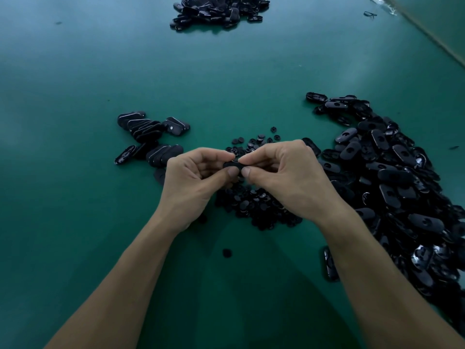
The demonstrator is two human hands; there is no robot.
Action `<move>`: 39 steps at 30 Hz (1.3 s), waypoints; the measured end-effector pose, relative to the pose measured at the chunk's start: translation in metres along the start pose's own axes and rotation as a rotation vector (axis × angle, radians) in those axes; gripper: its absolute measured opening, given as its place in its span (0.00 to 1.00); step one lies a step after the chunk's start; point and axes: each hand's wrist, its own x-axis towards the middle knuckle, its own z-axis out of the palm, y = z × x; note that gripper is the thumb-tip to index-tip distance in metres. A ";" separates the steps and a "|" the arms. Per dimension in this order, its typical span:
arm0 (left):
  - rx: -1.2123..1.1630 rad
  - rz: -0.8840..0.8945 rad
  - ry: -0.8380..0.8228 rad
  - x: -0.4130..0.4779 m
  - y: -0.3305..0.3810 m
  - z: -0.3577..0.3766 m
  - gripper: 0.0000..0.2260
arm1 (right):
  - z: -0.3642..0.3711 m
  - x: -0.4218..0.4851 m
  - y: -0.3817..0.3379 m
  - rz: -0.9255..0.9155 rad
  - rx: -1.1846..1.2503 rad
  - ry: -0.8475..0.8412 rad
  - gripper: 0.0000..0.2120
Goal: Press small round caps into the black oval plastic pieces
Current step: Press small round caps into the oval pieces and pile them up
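Observation:
Both hands meet over the middle of the green table. My left hand (193, 177) and my right hand (284, 175) pinch one black oval piece (232, 164) between thumbs and forefingers, held a little above the table. Whether a cap sits in it is hidden by my fingertips. Under and behind my hands lies a heap of small round black caps (254, 205). A big pile of loose black oval pieces (392, 177) spreads along the right side. To the left, a small group of oval pieces (151, 137) lies in overlapping rows.
Another pile of black pieces (219, 10) lies at the far edge of the green table (75, 96). One stray cap (227, 253) sits between my forearms. A single oval piece (330, 265) lies by my right forearm. The table's right edge (427, 34) runs diagonally at top right.

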 end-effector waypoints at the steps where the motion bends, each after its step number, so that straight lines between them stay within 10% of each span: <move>1: -0.001 -0.002 -0.001 0.000 0.000 0.000 0.09 | 0.000 0.000 0.000 0.001 0.000 0.004 0.07; 26: 0.219 0.140 0.106 -0.005 0.004 0.009 0.08 | -0.003 -0.003 -0.008 -0.002 -0.059 0.029 0.09; 33: 0.680 0.343 0.413 0.000 0.007 -0.006 0.06 | -0.021 0.003 0.007 0.106 -0.366 0.214 0.14; 39: 0.900 0.154 0.566 0.007 0.009 -0.026 0.05 | -0.052 0.019 0.026 0.350 -0.672 0.181 0.17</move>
